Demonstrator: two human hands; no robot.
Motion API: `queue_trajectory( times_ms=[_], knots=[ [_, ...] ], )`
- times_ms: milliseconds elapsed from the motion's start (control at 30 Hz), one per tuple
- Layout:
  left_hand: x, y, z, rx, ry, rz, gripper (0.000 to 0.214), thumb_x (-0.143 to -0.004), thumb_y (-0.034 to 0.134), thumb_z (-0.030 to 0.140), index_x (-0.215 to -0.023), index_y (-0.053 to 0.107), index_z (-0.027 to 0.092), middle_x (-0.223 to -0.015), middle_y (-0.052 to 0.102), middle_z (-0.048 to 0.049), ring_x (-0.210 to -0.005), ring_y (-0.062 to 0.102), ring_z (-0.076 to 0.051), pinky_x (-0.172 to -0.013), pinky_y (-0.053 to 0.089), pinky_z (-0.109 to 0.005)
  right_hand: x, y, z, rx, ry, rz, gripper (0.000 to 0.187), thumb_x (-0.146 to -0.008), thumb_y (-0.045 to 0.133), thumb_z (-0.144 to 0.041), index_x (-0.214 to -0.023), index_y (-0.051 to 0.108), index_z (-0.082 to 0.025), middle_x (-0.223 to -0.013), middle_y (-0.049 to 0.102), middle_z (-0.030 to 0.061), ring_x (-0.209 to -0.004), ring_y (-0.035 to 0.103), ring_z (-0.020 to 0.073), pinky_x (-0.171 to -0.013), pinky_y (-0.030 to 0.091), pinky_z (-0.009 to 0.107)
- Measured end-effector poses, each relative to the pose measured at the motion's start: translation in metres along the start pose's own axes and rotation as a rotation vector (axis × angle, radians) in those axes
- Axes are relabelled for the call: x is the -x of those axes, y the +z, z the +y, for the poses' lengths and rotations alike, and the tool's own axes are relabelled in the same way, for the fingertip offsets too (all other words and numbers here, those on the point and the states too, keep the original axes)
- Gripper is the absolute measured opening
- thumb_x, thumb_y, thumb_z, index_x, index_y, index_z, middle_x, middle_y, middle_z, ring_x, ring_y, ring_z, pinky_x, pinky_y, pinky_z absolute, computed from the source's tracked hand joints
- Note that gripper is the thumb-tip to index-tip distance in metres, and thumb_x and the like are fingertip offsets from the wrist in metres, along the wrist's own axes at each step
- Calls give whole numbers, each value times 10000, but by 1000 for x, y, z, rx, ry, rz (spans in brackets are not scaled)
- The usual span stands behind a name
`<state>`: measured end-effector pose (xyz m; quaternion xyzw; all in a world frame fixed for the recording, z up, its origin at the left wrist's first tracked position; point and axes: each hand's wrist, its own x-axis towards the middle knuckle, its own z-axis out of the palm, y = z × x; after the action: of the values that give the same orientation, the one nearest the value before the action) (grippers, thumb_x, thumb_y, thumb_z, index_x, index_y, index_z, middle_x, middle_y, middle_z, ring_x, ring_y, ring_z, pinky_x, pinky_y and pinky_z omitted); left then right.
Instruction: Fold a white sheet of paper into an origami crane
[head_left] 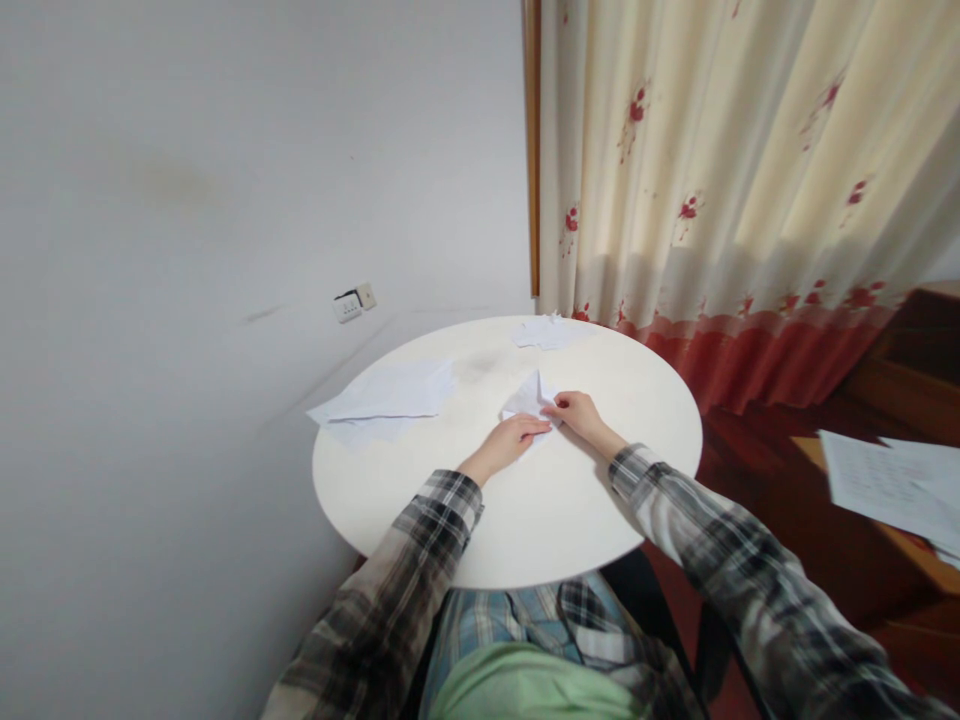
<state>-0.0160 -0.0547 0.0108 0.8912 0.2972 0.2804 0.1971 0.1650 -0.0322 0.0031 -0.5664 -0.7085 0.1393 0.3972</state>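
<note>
A folded sheet of white paper (529, 394), with one corner standing up in a point, lies on the round white table (540, 530). My left hand (514, 438) rests on its near edge, fingers stretched out together and pressing it down. At the paper's right side, my right hand (577, 412) is closed, pinching the edge between thumb and fingers. Both hands partly cover the paper, so its lower folds are hidden.
A stack of white sheets (397, 390) lies at the table's left. Several small folded papers (541, 333) are at the far edge. The wall with a socket (347, 307) borders the left; a curtain (720, 200) hangs behind. More papers (885, 485) lie on wooden furniture at right.
</note>
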Motion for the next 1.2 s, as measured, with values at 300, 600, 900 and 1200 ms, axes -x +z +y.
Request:
queue_trajectory(
  times_ms=[300,600,900,1200],
  knots=[
    [3,2,1,78,-88,48,317,-751,456,61,-934,674,201,-1034,663,-9,-983,598,-133,-926,426,-273,1,-1,-2,-36,-4,7,366,-634,581,-459,-455,458,-164,-450,383,-40,-480,332,83,-478,227,223],
    [2,2,-1,88,-69,53,305,-741,470,63,-923,681,186,-1013,670,-19,-974,605,-140,-934,426,-277,4,-3,-5,-78,12,12,359,-618,588,-480,-488,492,-160,-466,418,-35,-478,350,82,-481,229,222],
    [3,2,0,63,-53,55,317,-748,453,61,-933,674,193,-1022,667,-16,-981,599,-142,-931,429,-290,4,0,-3,-94,7,36,322,-620,595,-445,-498,486,-168,-478,434,-35,-485,366,88,-489,248,220],
    [-1,7,-7,-115,35,44,373,-779,436,72,-1110,578,167,-1179,580,-65,-1108,501,-158,-995,363,-339,4,2,-4,-80,-38,72,245,-665,573,-374,-552,514,-165,-529,497,-26,-518,419,95,-518,287,210]
  ],
)
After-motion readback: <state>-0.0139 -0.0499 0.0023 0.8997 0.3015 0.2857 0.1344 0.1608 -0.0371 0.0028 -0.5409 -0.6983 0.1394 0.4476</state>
